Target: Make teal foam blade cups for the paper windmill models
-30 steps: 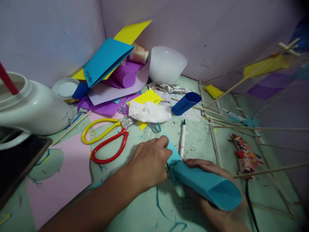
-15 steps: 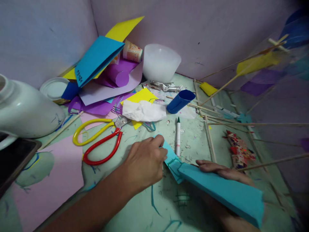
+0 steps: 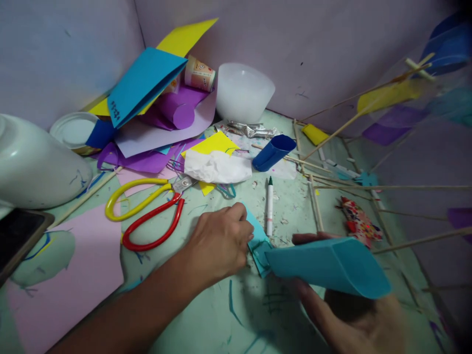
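Observation:
My left hand rests on the table with its fingers curled over the far end of a turquoise paper strip. Green marker lines outline a shape on that strip. A turquoise paper tube, flattened at its far end, lies in my right hand. Its far end meets the strip; whether it is stuck there I cannot tell. The tube's wide open end faces right and toward me. My right thumb is along the near side, other fingers behind, partly hidden. Just beyond the strip lies an uncapped green marker.
Scissors with yellow and red handles lie left of my left hand. Behind are crumpled white paper, a blue paper tube and a white bowl. A stick frame stands right; a white jug and a phone sit left.
My right hand has turned the turquoise tube, so its open end now shows and my thumb has come into view. My left hand stays on the strip. The view has shifted slightly.

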`<action>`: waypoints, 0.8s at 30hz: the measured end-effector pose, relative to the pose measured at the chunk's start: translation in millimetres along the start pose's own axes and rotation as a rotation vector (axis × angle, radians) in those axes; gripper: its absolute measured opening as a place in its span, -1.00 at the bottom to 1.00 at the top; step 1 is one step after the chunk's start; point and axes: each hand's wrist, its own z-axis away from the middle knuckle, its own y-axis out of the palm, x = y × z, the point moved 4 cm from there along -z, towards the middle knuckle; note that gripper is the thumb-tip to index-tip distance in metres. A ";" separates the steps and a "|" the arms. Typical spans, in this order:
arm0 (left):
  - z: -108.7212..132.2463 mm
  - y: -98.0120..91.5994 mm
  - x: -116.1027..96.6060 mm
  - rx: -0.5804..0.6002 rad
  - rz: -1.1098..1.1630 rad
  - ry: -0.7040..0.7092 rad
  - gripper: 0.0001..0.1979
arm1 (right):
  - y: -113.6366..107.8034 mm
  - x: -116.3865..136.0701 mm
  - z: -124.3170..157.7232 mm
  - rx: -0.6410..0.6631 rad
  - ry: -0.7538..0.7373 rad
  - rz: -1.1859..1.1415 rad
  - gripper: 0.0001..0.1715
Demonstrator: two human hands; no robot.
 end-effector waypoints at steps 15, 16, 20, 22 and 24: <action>0.5 -1.2 -1.6 0.024 -0.004 0.013 -0.87 | 25.8 -13.8 15.9 -0.083 0.038 0.083 -0.58; 0.3 -1.2 -1.6 0.023 -0.004 0.015 -0.87 | 26.1 -13.1 16.4 -0.089 0.032 0.084 -0.57; 0.3 -1.2 -1.4 0.003 -0.010 0.017 -0.82 | 26.2 -13.7 17.6 -0.105 0.035 0.101 -0.56; 0.7 -1.0 -1.6 0.004 -0.020 0.019 -0.81 | 26.9 -14.8 18.2 -0.105 0.032 0.107 -0.57; 1.2 -1.1 -1.6 0.005 -0.033 0.021 -0.80 | 28.3 -15.3 18.5 -0.079 0.024 0.090 -0.58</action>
